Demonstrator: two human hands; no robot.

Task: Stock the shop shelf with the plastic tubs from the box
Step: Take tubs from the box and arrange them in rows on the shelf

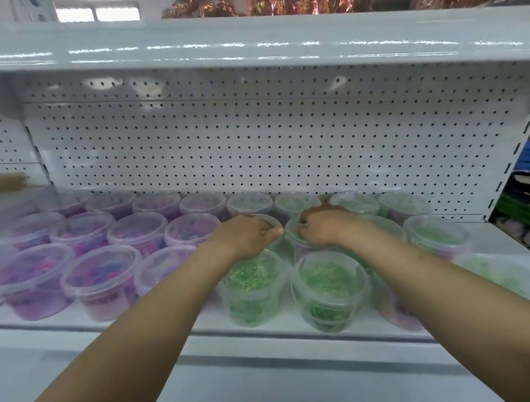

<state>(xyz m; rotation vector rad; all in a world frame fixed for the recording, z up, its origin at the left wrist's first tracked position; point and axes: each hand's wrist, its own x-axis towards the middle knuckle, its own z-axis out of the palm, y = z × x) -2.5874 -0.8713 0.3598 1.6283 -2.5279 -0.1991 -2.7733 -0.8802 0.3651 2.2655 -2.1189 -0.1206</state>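
Both arms reach over the white shelf [284, 322], where clear plastic tubs stand in rows, purple-filled ones [100, 279] to the left and green-filled ones [330, 286] to the right. The left hand [247, 234] curls its fingers over the rim of one tub [270, 221] in the middle row. The right hand [322, 226] grips the rim of the neighbouring tub [292, 230] just beside it.

purple tubs [30, 279], green tubs [328, 285] — white shelf [172, 324], black-dotted white pegboard [252, 144]
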